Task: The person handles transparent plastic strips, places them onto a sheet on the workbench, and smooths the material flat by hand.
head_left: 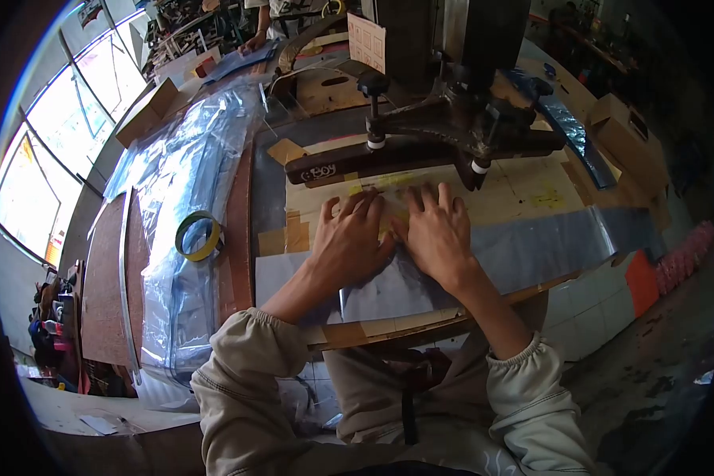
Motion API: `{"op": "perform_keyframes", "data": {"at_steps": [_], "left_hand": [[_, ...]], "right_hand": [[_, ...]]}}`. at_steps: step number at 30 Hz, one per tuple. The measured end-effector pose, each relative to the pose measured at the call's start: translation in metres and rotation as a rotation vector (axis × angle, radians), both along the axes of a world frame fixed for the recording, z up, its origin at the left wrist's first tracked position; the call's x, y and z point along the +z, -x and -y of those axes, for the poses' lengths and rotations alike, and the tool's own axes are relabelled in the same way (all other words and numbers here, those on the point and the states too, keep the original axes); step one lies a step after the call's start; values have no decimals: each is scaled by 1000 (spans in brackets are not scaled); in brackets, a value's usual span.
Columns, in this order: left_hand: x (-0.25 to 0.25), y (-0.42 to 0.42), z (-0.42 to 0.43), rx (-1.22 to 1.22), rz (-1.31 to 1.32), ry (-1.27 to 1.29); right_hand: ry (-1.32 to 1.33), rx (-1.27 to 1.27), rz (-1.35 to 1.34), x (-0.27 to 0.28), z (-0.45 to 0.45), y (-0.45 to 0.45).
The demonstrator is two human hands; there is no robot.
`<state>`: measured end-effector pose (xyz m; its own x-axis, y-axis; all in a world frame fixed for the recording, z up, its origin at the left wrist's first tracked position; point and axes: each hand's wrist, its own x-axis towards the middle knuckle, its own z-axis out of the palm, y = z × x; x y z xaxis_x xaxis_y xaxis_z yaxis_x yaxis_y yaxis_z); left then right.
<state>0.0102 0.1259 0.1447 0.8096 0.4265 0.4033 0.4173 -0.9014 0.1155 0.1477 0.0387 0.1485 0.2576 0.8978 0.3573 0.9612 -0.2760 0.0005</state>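
Left hand (347, 239) and right hand (439, 238) palm down, side by side, fingers slightly spread; can't tell if either grips film (523, 258). Film lies along near side of board (508, 181), under both hands. Bar (420, 163) just beyond. 1 tape roll (182, 244) at left.

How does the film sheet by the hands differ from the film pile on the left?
The film sheet runs left to right; the film pile stretches away from the camera. The sheet looks mostly smooth, the pile crumpled and glossier. The pile bears a yellowish ring; the sheet has none. Both look bluish.
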Motion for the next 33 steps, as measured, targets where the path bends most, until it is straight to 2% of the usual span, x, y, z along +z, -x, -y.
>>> {"op": "perform_keyframes", "data": {"at_steps": [12, 16, 33], "left_hand": [[10, 5, -10, 5, -62, 39], [11, 5, -13, 19, -98, 52], [9, 5, -9, -8, -30, -2]], "right_hand": [[-124, -31, 33, -14, -15, 4], [-79, -74, 15, -12, -20, 9], [-196, -47, -42, -13, -13, 6]]}}
